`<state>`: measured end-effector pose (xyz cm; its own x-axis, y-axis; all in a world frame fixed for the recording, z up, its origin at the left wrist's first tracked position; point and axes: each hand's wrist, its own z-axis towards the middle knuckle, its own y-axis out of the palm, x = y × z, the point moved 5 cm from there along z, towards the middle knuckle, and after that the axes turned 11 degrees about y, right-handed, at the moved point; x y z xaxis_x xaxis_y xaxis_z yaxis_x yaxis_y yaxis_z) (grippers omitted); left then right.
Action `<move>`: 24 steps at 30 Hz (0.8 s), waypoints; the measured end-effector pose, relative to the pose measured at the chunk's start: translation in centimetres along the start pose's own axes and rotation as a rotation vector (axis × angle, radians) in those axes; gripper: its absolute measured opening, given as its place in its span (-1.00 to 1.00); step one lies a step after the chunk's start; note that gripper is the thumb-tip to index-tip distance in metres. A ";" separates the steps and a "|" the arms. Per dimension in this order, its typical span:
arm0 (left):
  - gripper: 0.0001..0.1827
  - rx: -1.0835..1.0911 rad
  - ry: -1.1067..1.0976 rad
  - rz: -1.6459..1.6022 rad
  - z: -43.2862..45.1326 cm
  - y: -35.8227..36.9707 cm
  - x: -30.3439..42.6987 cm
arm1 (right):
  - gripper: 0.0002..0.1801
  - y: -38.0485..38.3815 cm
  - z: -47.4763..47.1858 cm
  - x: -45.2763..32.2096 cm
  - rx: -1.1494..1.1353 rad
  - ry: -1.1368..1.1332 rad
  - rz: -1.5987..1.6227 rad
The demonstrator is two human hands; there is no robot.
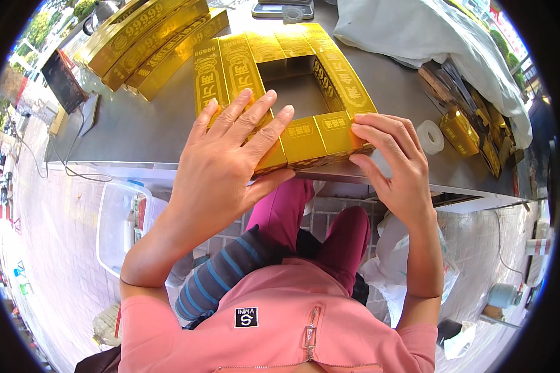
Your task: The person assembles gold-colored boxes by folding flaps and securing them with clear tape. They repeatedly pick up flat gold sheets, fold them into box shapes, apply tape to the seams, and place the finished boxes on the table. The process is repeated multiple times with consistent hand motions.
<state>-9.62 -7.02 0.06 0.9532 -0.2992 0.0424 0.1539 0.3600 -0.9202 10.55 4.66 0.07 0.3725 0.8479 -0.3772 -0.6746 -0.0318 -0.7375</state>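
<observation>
Several shiny gold paper boxes lie edge to edge on the table and form a frame (340, 84) around a rectangular opening, through which the grey tabletop shows. My left hand (233, 140) rests flat over the frame's near left corner, fingers spread, with the thumb along the near edge. At the near right corner, my right hand (394, 154) touches the gold surface with its fingertips; the thumb sits lower, by the near side. Ornate patterns and writing cover the boxes. The part under my left palm is hidden.
Long gold boxes (144, 42) are stacked at the back left, near a dark-screened device (64, 80). A tape roll (430, 137), gold box pieces (459, 130) and a white cloth (429, 37) lie right. Below the table's left edge stands a clear plastic bin (103, 228).
</observation>
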 end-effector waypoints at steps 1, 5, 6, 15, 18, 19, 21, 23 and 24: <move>-0.22 0.002 0.000 -0.003 0.0 0.0 0.0 | -0.48 0.1 0.0 0.0 0.000 0.003 -0.008; -0.24 0.003 0.005 -0.010 0.1 -0.1 0.0 | -0.49 0.1 0.0 0.0 0.009 0.001 -0.002; -0.25 0.002 0.004 -0.009 0.2 -0.1 0.1 | -0.49 0.0 0.0 0.0 0.014 -0.001 0.012; -0.34 0.002 0.031 0.000 0.9 0.0 -0.5 | -0.54 0.0 0.4 0.4 0.032 -0.022 -0.011; -0.34 -0.006 0.039 0.010 1.2 0.2 -0.7 | -0.57 -0.1 0.5 0.6 0.047 -0.017 -0.006; -0.34 -0.011 0.037 0.017 1.4 0.3 -0.8 | -0.58 -0.1 0.6 0.7 0.056 -0.018 -0.002; -0.34 -0.008 0.041 0.030 1.6 0.3 -0.8 | -0.60 0.1 0.7 0.9 0.054 -0.014 0.005; -0.34 0.010 0.045 0.043 1.7 0.3 -0.8 | -0.63 0.1 0.8 0.9 0.090 -0.046 -0.025; -0.33 0.003 0.043 0.043 1.7 0.3 -0.9 | -0.63 0.1 0.9 0.9 0.094 -0.047 -0.016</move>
<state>-9.96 -5.14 0.43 0.9471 -0.3207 -0.0143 0.1136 0.3765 -0.9194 10.26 5.87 0.13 0.3549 0.8720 -0.3372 -0.7264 0.0301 -0.6866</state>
